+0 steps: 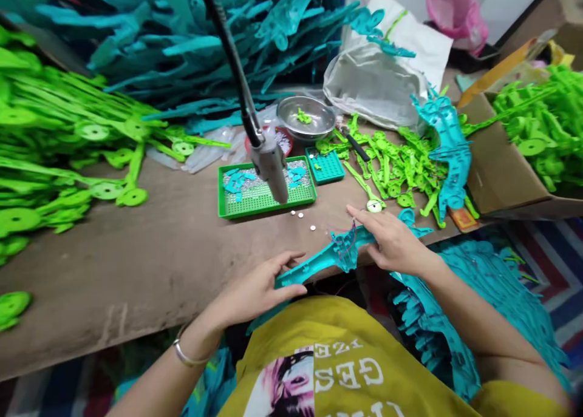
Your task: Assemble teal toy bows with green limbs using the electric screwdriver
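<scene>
A long teal plastic shell (314,266) lies across the table's front edge, its hollow inner side facing up. Thin dark red wires run over its middle. My left hand (268,283) grips the shell's left end between thumb and fingers. At the right part of the shell, my right hand (394,238) is closed around it, with the index fingertip near the wires. A green tray (255,206) with small teal pieces and tiny metal parts sits beyond the shell. Several small white discs (300,215) lie between tray and shell.
A grey tool (271,168) on a black arm hangs over the tray. Behind are a metal bowl (306,118) and a small teal tray (325,166). Green parts (387,156) lie scattered beside a cardboard box (492,174). Green parts (91,132) pile up at left.
</scene>
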Action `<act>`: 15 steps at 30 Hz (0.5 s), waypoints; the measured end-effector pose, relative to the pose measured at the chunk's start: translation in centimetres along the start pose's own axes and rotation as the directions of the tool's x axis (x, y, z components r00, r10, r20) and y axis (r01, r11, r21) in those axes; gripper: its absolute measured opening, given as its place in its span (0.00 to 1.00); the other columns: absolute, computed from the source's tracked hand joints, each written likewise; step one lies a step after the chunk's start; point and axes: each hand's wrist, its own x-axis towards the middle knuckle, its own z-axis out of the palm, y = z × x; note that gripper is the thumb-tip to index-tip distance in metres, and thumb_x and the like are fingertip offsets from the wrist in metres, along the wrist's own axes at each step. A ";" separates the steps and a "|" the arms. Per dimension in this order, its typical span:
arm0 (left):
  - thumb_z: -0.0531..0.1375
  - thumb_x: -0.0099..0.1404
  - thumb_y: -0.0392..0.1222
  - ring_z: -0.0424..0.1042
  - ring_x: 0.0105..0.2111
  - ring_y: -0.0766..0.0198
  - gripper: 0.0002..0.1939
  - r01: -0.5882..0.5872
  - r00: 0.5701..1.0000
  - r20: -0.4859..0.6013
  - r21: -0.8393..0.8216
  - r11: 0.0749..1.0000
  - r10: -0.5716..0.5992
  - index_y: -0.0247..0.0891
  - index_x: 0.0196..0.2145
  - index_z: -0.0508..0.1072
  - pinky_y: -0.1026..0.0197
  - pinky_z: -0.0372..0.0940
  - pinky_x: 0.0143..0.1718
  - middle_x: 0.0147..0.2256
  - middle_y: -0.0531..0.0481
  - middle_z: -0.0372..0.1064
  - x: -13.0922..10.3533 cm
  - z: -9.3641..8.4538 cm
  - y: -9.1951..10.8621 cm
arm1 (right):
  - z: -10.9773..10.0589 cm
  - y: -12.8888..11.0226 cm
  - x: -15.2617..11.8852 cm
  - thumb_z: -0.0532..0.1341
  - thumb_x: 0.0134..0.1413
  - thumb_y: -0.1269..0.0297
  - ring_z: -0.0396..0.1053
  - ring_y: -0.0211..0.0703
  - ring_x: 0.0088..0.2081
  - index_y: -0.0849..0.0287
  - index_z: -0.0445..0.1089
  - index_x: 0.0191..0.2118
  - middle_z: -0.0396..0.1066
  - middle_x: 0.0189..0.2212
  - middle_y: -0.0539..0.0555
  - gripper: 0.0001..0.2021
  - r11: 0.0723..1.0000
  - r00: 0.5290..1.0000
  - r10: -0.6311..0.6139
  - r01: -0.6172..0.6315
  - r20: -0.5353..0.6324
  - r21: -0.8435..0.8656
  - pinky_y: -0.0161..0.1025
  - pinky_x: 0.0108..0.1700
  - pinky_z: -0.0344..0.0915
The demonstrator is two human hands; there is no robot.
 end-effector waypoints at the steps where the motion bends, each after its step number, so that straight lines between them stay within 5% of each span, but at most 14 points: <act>1: 0.63 0.66 0.57 0.76 0.50 0.52 0.27 0.024 0.999 -0.031 0.068 0.997 -0.022 0.45 0.60 0.71 0.52 0.71 0.51 0.55 0.45 0.75 -0.2 0.3 -0.3 | 0.5 0.2 0.1 0.59 0.51 0.75 0.70 0.59 0.59 0.55 0.42 0.76 0.67 0.63 0.64 0.47 0.997 0.999 0.035 -0.036 0.025 0.070 0.56 0.57 0.70; 5: 0.57 0.70 0.57 0.78 0.42 0.55 0.24 0.103 0.994 -0.045 0.127 0.987 -0.098 0.42 0.57 0.72 0.56 0.70 0.42 0.47 0.46 0.79 0.0 1.8 -1.8 | 0.7 0.9 -0.6 0.67 0.52 0.65 0.67 0.60 0.64 0.46 0.45 0.75 0.54 0.73 0.60 0.48 0.856 0.978 0.204 -0.154 -0.050 0.493 0.60 0.65 0.63; 7: 0.58 0.69 0.57 0.77 0.39 0.56 0.24 0.099 0.995 -0.026 0.097 0.990 -0.097 0.41 0.56 0.73 0.58 0.69 0.39 0.46 0.46 0.79 0.5 2.4 -2.4 | -0.1 1.0 -2.0 0.67 0.53 0.57 0.70 0.57 0.60 0.44 0.59 0.69 0.62 0.68 0.57 0.38 0.658 0.911 0.350 -0.075 -0.217 0.749 0.59 0.62 0.66; 9: 0.58 0.69 0.56 0.76 0.38 0.58 0.23 0.081 0.997 -0.018 0.065 0.995 -0.080 0.41 0.54 0.73 0.59 0.68 0.37 0.45 0.47 0.78 1.0 2.8 -2.7 | -1.3 1.3 -4.1 0.64 0.54 0.51 0.76 0.49 0.45 0.45 0.73 0.56 0.74 0.54 0.55 0.23 0.432 0.773 0.551 0.059 -0.315 0.900 0.52 0.49 0.74; 11: 0.57 0.68 0.56 0.75 0.36 0.59 0.24 0.080 0.996 -0.034 0.046 0.996 -0.079 0.40 0.54 0.73 0.60 0.67 0.35 0.44 0.47 0.78 1.4 3.1 -3.0 | -2.7 2.3 -6.6 0.60 0.54 0.50 0.65 0.38 0.25 0.45 0.77 0.44 0.74 0.37 0.52 0.15 0.308 0.614 0.726 0.111 -0.309 0.945 0.42 0.30 0.68; 13: 0.57 0.68 0.57 0.74 0.34 0.60 0.25 0.090 0.995 -0.051 0.044 0.995 -0.088 0.41 0.55 0.73 0.61 0.65 0.33 0.43 0.48 0.78 1.5 3.2 -3.1 | -4.0 4.0 -9.1 0.58 0.53 0.52 0.48 0.34 0.18 0.47 0.76 0.38 0.66 0.28 0.49 0.13 0.335 0.471 0.829 0.012 -0.301 0.942 0.38 0.22 0.54; 15: 0.57 0.68 0.57 0.72 0.32 0.62 0.25 0.092 0.994 -0.063 0.049 0.995 -0.089 0.42 0.57 0.72 0.62 0.64 0.32 0.42 0.49 0.78 1.3 3.1 -3.2 | -4.8 5.9 -11.1 0.54 0.55 0.51 0.46 0.36 0.18 0.51 0.74 0.37 0.60 0.23 0.48 0.14 0.493 0.333 0.858 -0.317 -0.391 0.810 0.40 0.23 0.52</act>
